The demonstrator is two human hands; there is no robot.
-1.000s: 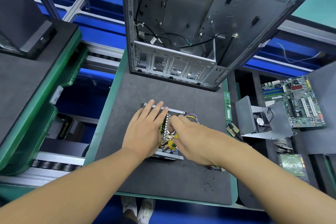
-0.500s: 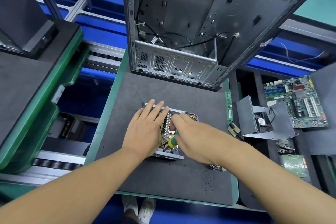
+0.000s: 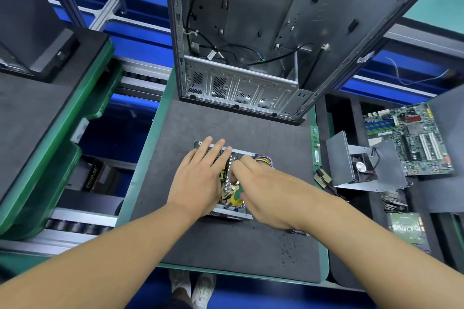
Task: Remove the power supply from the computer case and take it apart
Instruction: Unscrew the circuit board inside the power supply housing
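Power supply (image 3: 239,156) lies opened on the mat (image 3: 226,246) beneath the flat, pressing left hand (image 3: 198,178). The right hand (image 3: 266,190) curls into it, its hold unclear. Probably heavy, rigid and sharp-edged: grip the steel sides.

Open power supply (image 3: 227,182) lies flat before the computer case (image 3: 251,20).

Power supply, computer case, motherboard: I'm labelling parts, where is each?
power supply (image 3: 229,215): head view, near metal edge.
computer case (image 3: 238,88): head view, perforated rear panel.
motherboard (image 3: 411,140): head view, board's middle.
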